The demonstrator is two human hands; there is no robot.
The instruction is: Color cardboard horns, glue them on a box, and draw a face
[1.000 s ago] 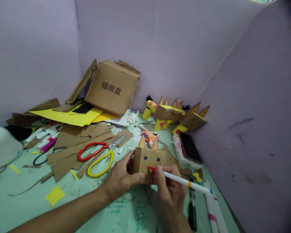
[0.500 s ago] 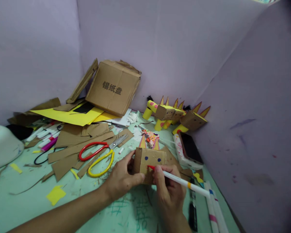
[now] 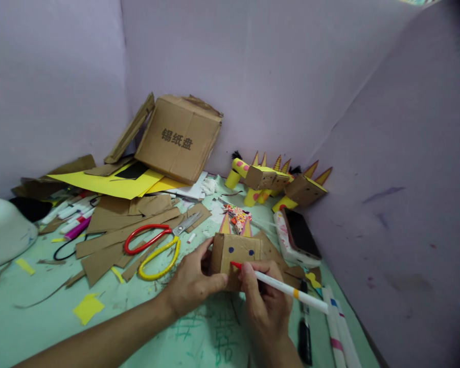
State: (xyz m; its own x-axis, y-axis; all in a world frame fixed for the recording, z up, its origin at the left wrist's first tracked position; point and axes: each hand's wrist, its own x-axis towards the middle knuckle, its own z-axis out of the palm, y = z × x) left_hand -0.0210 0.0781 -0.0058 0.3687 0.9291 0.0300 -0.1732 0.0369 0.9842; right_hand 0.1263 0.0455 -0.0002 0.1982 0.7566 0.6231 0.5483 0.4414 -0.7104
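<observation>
A small cardboard box head [image 3: 239, 245] with two dark blue dots and two pointed yellow-and-pink ears stands in front of me. My left hand [image 3: 193, 281] grips its left side, thumb across the lower front. In my right hand [image 3: 268, 296] is a white felt-tip marker [image 3: 283, 286] with a red tip and an orange band. The tip meets the front of the box below the left dot. The lower right of the box is hidden behind my right fingers.
Scissors [image 3: 170, 240] with red and yellow handles lie left on cardboard scraps [image 3: 99, 260]. A large cardboard box [image 3: 180, 135] leans at the back. Yellow cardboard animals [image 3: 270, 179] stand back right, near a phone [image 3: 302, 232]. More markers [image 3: 335, 327] lie at right.
The marker tip and my right hand have shifted slightly to the left over the front of the box. My left hand keeps its hold.
</observation>
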